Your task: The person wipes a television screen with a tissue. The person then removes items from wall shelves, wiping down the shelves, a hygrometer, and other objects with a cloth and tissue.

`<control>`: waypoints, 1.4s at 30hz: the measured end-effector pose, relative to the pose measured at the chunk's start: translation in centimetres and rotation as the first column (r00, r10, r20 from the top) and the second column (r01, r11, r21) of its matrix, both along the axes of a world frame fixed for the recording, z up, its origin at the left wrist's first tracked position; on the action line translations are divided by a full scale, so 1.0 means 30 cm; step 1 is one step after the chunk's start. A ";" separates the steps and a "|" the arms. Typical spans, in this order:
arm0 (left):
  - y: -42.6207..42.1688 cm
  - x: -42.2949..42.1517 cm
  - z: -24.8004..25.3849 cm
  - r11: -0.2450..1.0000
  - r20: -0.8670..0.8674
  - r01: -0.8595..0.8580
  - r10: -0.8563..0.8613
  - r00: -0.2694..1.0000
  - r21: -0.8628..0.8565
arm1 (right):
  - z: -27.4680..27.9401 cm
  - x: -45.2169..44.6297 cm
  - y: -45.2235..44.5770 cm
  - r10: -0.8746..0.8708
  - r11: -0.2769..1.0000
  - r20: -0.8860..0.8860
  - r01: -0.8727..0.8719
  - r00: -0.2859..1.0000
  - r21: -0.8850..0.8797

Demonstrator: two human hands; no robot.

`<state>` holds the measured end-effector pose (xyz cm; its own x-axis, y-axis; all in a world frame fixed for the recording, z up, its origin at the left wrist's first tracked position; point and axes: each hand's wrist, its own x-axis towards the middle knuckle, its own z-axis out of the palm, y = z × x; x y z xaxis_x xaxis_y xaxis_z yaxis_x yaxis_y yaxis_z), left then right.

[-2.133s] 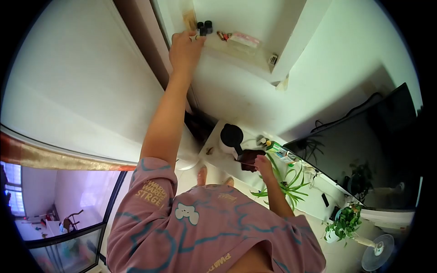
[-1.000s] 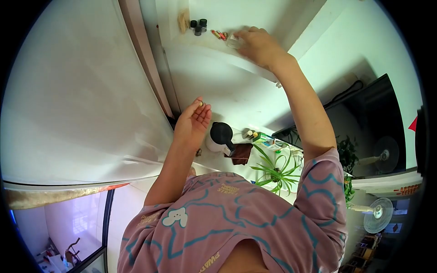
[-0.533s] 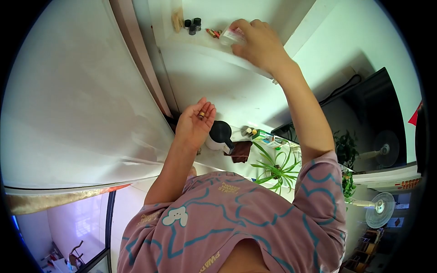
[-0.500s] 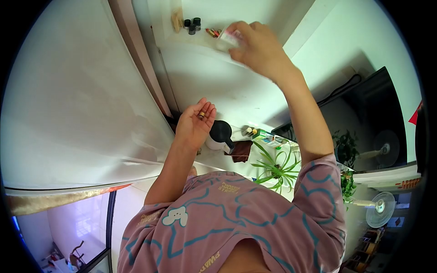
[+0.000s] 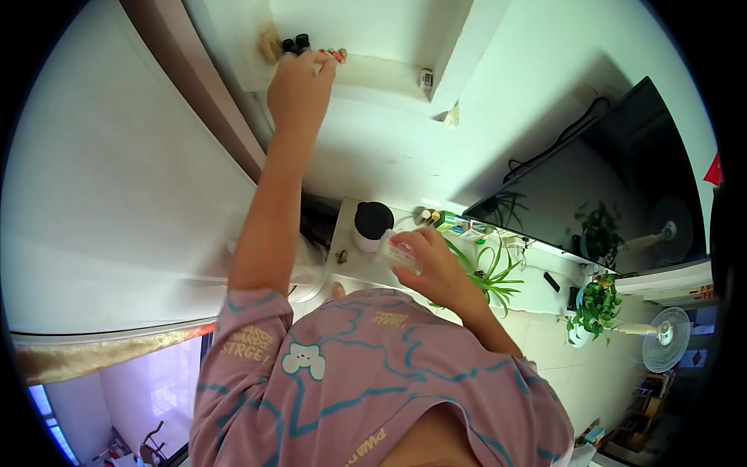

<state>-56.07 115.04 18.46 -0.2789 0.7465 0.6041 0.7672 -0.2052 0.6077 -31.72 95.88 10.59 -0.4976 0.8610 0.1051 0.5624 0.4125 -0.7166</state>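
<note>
My left hand [image 5: 299, 89] reaches up to the white shelf [image 5: 381, 76], its thumb and fingers drawn together; whatever they hold is too small to make out. Beside its fingertips stand small black-capped bottles [image 5: 302, 42], and several small red and brass-coloured pieces [image 5: 338, 54] lie just right of them. Lower down, in front of my body, my right hand [image 5: 436, 268] grips a clear plastic box [image 5: 399, 254] with a pink and white label. The box is tilted and covers part of the tabletop beside the black-lidded white kettle [image 5: 374, 221].
A tan bundle [image 5: 270, 43] is at the shelf's left end, a small white container [image 5: 426, 79] at its right end. Small brownish pieces [image 5: 341, 256] lie left of the kettle. A spider plant [image 5: 494, 282], a large dark television [image 5: 615, 183] and a fan [image 5: 666, 338] are at the right.
My right hand has brought the clear box down from the shelf to near the kettle. My left hand, earlier palm up with a small piece in it, has risen to the shelf.
</note>
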 end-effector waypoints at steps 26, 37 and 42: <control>0.178 0.236 0.143 0.782 -0.131 0.410 -0.520 0.844 -0.469 | -0.079 0.137 -0.059 -0.259 0.959 0.066 0.265 0.964 -0.103; 0.055 0.129 0.151 0.867 0.386 0.488 -0.417 0.823 -0.103 | 0.040 0.069 0.057 -0.171 0.973 0.013 0.167 0.985 0.162; -0.165 -0.008 0.109 0.772 0.914 0.528 -0.404 -0.024 0.355 | 0.234 -0.088 0.211 0.017 0.880 0.040 -0.033 0.999 0.474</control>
